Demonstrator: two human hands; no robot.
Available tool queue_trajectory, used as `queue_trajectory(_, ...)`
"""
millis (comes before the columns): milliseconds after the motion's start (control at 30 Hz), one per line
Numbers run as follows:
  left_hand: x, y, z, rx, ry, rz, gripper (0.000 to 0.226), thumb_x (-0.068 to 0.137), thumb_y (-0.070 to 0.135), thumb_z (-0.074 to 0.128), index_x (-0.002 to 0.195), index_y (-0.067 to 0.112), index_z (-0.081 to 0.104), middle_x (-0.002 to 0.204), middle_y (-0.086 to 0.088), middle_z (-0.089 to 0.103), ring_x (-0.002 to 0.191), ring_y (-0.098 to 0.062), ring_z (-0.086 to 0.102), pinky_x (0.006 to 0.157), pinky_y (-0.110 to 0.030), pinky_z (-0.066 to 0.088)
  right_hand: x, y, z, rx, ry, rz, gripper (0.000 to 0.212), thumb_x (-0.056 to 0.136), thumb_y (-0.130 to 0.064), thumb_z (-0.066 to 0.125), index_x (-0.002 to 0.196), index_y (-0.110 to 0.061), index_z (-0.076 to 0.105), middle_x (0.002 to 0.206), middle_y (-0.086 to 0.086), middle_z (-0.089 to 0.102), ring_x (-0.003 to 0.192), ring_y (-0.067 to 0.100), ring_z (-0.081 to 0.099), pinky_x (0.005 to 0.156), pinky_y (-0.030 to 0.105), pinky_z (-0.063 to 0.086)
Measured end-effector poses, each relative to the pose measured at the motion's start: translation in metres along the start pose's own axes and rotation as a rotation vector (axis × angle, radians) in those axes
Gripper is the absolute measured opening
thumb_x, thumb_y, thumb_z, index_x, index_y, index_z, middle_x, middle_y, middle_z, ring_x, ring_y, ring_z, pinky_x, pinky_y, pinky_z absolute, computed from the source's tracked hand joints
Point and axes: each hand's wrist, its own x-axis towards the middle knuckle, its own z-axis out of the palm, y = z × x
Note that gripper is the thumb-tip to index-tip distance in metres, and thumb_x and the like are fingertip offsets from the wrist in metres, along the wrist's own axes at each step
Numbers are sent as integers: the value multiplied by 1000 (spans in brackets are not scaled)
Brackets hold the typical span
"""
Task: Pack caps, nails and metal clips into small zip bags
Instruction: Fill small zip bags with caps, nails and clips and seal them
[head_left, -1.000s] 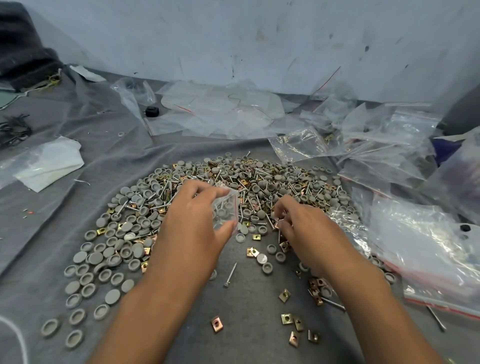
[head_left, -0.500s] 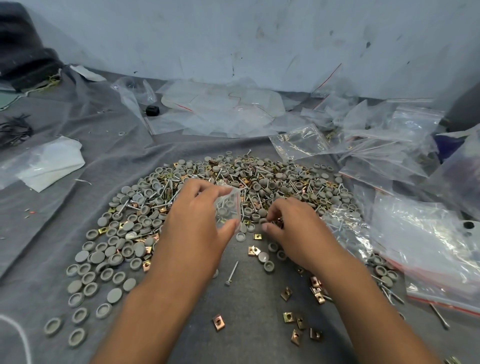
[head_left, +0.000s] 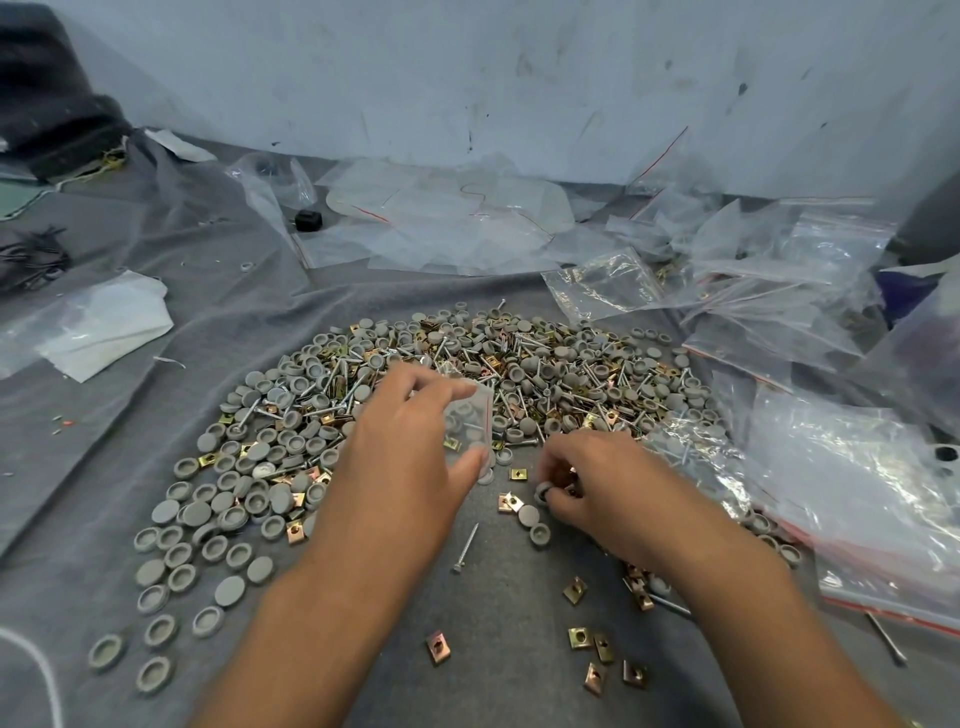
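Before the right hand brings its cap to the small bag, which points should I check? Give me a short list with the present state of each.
1. Left hand holds the small zip bag off the cloth: ok.
2. Bag mouth open enough to take a cap: cannot tell, the plastic is clear and partly behind the fingers.
3. Right hand pinches a grey cap: ok.
4. Only one cap pinched: cannot tell, the fingers hide the rest.
5. Path from cap to bag free of obstacles: ok, only loose parts lying flat.
6. Bag already holds some caps: ok, grey shapes show through.
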Motion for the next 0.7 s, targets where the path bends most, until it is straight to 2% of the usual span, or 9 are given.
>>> queue_trajectory(100,1,-1,1,-19,-18,-2,55,82,30,79,133,33,58,108,19,44,89,-2,45,83,-20,45,2,-3,3,43,-26,9,6,90,-36,68,92,-34,62,92,-16,60,83,2,57,74,32,55)
queue_trajectory(267,1,-1,1,-45,-49,-9,53,85,32,75,134,37,55,110,22,42,92,1,44,83,-20,43,4,-4,5,118,-56,21,14,85,-30,75,86,-33,61,85,-14,61,75,2,58,62,23,49)
queue_trajectory(433,0,-2,2,-43,-53,-7,53,86,31,74,135,35,55,110,21,43,93,-1,44,83,-21,45,0,-2,2,96,-42,-27,16,88,-33,73,84,-37,59,90,-19,58,83,-1,54,74,27,52)
queue_trajectory(567,0,-3,2,-42,-50,-5,52,86,31,74,135,35,55,112,21,43,93,-1,45,85,-23,47,-3,-3,1,66,-100,-51,16,88,-36,75,87,-36,59,87,-17,61,81,1,57,72,29,54)
queue_trajectory(633,0,-2,3,-36,-54,0,53,86,31,75,135,35,55,113,21,43,93,0,45,85,-22,46,-4,-4,-1,113,-55,-59,15,89,-36,75,88,-35,60,87,-16,62,80,0,58,67,22,51)
queue_trajectory(700,0,-2,3,-37,-64,6,53,85,30,75,134,35,55,112,21,43,92,-1,45,86,-24,47,-4,-7,-6,290,94,-77,15,88,-32,76,86,-35,62,84,-15,65,79,-1,61,63,16,47)
